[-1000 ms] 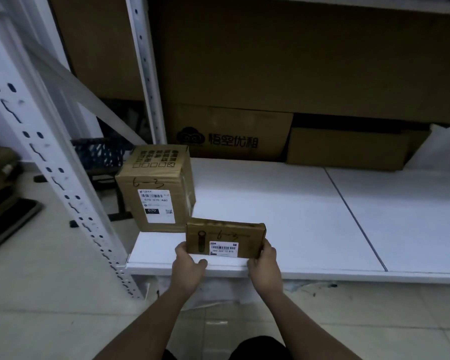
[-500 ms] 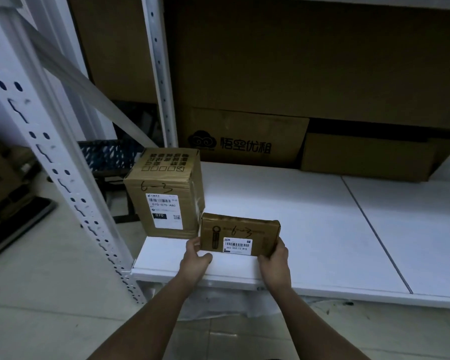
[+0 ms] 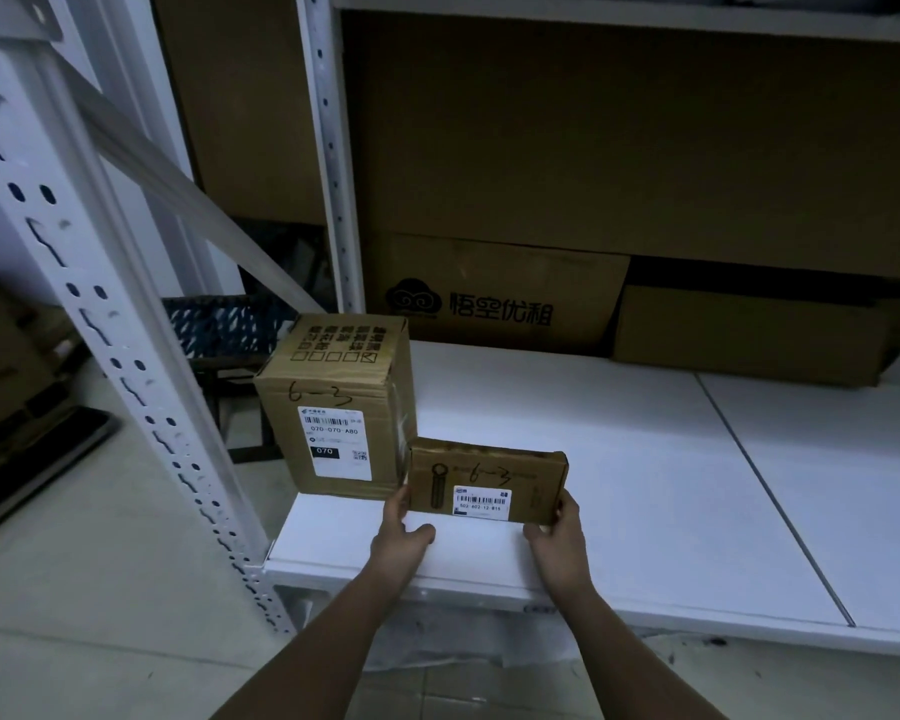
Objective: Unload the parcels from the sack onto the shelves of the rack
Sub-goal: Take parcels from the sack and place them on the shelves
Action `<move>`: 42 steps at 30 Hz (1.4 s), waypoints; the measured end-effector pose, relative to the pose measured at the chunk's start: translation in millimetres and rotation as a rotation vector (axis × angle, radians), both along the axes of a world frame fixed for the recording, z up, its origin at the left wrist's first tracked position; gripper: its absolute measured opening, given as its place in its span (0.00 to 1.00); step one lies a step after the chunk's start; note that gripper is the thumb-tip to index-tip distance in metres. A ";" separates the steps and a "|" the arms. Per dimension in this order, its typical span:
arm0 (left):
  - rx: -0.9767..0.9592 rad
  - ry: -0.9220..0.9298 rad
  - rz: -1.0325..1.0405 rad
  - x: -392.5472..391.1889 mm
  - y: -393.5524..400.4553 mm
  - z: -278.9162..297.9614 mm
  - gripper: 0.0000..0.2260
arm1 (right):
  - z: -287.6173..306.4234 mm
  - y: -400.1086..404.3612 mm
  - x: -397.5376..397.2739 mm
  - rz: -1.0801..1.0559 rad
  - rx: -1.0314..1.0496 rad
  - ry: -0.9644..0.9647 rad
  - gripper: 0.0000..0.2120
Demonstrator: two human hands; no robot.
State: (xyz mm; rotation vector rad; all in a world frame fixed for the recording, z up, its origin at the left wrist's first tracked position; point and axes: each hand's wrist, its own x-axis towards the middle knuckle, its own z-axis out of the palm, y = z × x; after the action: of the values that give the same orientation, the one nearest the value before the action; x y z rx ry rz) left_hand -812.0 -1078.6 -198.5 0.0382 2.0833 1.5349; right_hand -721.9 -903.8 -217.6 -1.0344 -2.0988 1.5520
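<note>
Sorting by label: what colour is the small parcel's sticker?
White with black barcode, on the small parcel; head view.

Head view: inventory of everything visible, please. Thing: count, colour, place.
Flat parcel: 1, brown, white label, on the shelf's front edge, held at both ends.
Taller parcel: 1, brown, white label, on the shelf left of the flat parcel.
Shelf: 1, white, centre.
Rack uprights: 2 seen, white, perforated, left.
Large cartons: several, brown, behind the shelf.
Crate: 1, dark, floor left.
Hands: left, right, each gripping one end of the flat parcel.
</note>
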 end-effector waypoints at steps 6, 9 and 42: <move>-0.018 -0.009 0.012 1.2 3.6 0.6 0.32 | -5.8 -2.3 -7.9 0.033 -0.037 0.048 0.32; -0.004 -0.027 0.031 1.3 4.8 1.4 0.33 | -6.9 -3.6 -10.7 0.033 -0.029 0.031 0.33; -0.002 -0.041 -0.024 15.8 -2.0 16.7 0.32 | -1.9 -0.9 -20.5 0.021 0.105 -0.188 0.30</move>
State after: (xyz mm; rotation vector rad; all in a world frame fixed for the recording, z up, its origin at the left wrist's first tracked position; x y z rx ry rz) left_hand -796.2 -1080.7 -181.8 0.0307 2.0456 1.5072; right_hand -742.4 -904.7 -219.5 -1.1640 -2.2954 1.3840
